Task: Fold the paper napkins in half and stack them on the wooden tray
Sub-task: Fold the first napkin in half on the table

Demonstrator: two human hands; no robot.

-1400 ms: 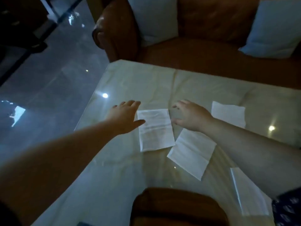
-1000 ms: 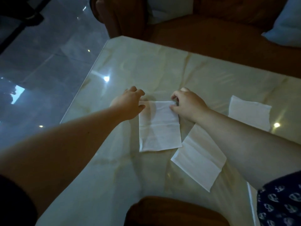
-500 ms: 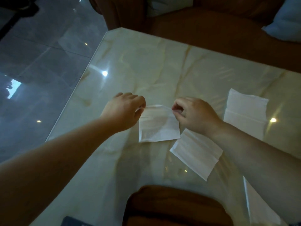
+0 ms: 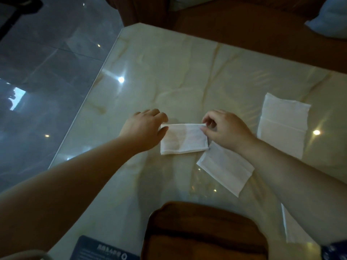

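A white paper napkin lies at the table's middle, its far half bent over toward me. My left hand pinches its upper left corner and my right hand pinches its upper right corner. A second napkin lies flat just right of it, partly under my right wrist. A third napkin rests flat at the right. The strip of a fourth napkin shows under my right forearm. The dark wooden tray sits at the near edge, with nothing on the part in view.
The glossy marble table ends at a left edge over a grey tiled floor. A brown leather sofa with a pale cushion runs along the far side. A dark blue card lies left of the tray.
Both hands gripped the far corners of the middle napkin, lifted them and brought the far half over toward me. The camera tilted downward, showing more of the tray.
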